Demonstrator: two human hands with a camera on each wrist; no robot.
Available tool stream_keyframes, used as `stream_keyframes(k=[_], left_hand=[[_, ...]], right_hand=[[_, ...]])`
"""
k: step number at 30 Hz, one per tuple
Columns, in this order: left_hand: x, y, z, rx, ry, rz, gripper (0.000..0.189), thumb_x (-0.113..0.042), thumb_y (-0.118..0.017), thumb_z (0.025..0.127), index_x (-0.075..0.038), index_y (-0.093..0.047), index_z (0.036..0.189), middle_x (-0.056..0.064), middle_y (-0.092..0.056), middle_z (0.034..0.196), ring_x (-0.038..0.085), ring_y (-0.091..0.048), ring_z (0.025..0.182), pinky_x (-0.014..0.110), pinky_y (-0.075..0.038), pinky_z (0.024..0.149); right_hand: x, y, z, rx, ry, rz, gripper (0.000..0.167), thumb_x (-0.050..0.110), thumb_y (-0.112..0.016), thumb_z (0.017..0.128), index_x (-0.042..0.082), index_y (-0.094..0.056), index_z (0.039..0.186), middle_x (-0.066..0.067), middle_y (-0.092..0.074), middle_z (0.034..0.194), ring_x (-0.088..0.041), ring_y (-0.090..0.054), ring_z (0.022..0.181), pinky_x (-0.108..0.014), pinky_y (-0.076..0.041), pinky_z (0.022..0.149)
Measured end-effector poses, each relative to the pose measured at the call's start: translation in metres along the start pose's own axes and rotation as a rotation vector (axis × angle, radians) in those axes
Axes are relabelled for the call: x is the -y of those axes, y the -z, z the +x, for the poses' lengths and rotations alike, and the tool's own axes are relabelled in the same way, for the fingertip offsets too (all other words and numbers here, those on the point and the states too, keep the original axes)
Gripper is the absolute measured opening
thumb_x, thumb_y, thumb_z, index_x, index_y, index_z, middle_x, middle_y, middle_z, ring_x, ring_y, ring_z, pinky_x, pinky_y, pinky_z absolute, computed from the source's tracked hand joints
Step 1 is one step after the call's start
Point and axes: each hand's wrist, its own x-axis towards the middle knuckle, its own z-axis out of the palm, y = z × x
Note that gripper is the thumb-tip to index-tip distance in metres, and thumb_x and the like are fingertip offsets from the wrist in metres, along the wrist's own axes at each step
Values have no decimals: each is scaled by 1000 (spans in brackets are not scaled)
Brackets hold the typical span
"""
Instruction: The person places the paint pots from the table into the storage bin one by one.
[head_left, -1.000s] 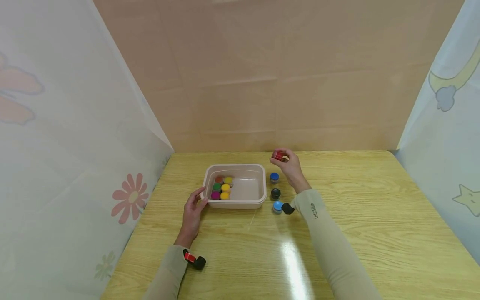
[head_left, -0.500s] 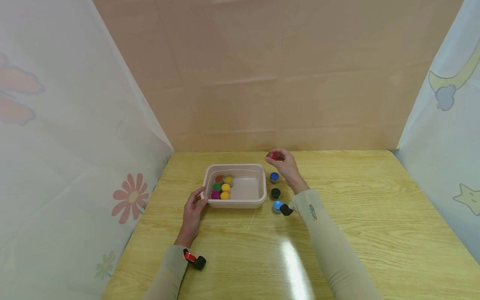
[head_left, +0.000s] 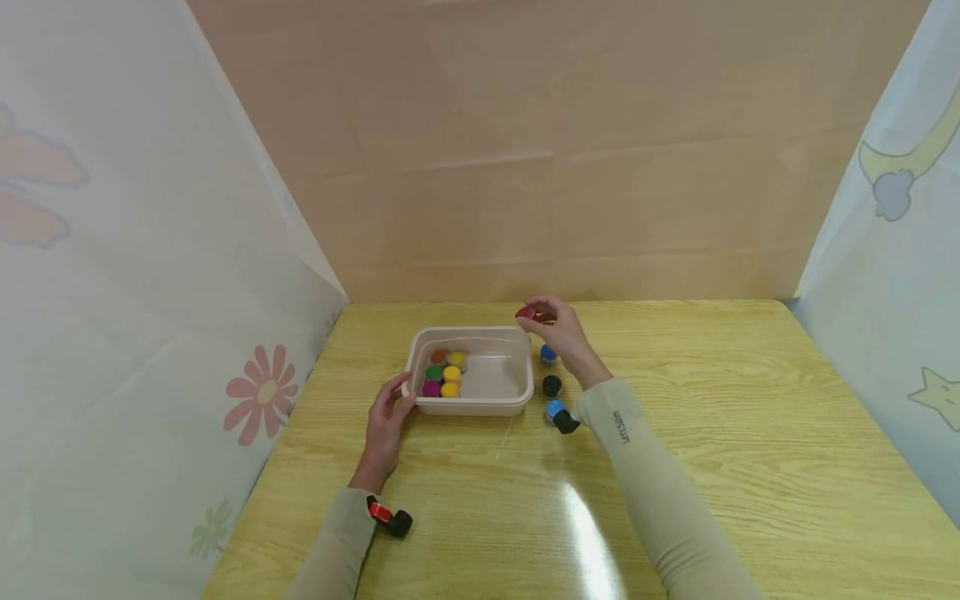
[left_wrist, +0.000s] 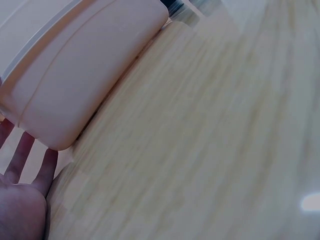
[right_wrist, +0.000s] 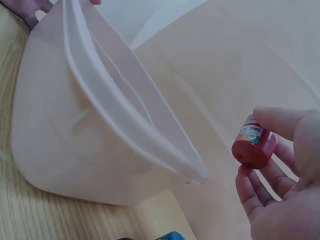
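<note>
My right hand [head_left: 562, 335] pinches a small red paint jar [right_wrist: 255, 150] between thumb and fingers, tilted, its label partly showing in the right wrist view. In the head view it is up by the far right corner of a pale pink plastic box [head_left: 480, 408]. At the box's near left corner, my left hand [head_left: 382, 429] holds the rim; in the left wrist view its fingers [left_wrist: 21, 157] reach around the corner. Inside the box's left half, several jars with coloured lids stand together, among them a green jar [head_left: 434, 372] and a purple jar [head_left: 431, 389].
Right of the box, a dark blue-lidded jar [head_left: 548, 353], a black-lidded jar [head_left: 552, 385] and a light blue-lidded jar [head_left: 553, 408] stand in a column on the wooden table [head_left: 465, 500]. A brown backdrop [head_left: 555, 167] rises behind the table.
My right hand has moved left with the red paint jar, from beyond the dark blue jar to the box's far right corner. The left hand has stayed at the box.
</note>
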Motion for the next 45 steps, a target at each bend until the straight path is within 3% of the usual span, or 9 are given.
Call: stream_keyframes(k=[5, 12, 20, 28, 37, 45], left_hand=[[0, 0, -1, 1, 8, 8, 47, -18, -62, 105, -11, -51, 150, 4, -44, 155, 20, -44, 136, 16, -48, 102], [-1, 0, -2, -2, 8, 13, 47, -18, -62, 105, -10, -51, 150, 6, -45, 155, 18, -45, 136, 16, -48, 102], [1, 1, -1, 7, 4, 15, 48, -19, -63, 104, -10, -51, 150, 11, -47, 154, 21, -45, 137, 16, -48, 102], [1, 1, 0, 39, -10, 19, 49, -20, -64, 104, -9, -51, 150, 15, -47, 155, 28, -44, 139, 16, -49, 102], [1, 2, 1, 39, -7, 24, 49, -21, -65, 103, -11, -52, 150, 13, -47, 155, 24, -45, 138, 16, -49, 103], [2, 2, 2, 38, -11, 40, 49, -22, -65, 103, -12, -53, 149, 14, -49, 153, 21, -47, 136, 16, -49, 102]], right_hand=[[-10, -6, 4, 17, 33, 3, 45, 18, -76, 96, 4, -61, 135, -21, -64, 128, -24, -60, 105, -29, -52, 89], [-11, -15, 4, 74, 43, -4, 45, 18, -75, 96, 6, -62, 137, -17, -63, 131, -32, -65, 111, -48, -54, 101], [-11, -27, 2, 111, 55, -35, 42, 18, -76, 96, 8, -64, 135, -17, -63, 131, -36, -64, 112, -53, -55, 102], [-11, -39, 3, 114, 42, -27, 42, 18, -78, 94, 8, -64, 133, -14, -61, 129, -35, -65, 114, -48, -56, 101], [-14, -52, 3, 145, 50, -69, 38, 19, -78, 95, 10, -65, 130, -13, -63, 128, -34, -67, 118, -42, -58, 99], [-14, -67, 3, 157, 56, -134, 35, 20, -77, 95, 12, -67, 128, -10, -67, 122, -27, -64, 107, -37, -57, 92]])
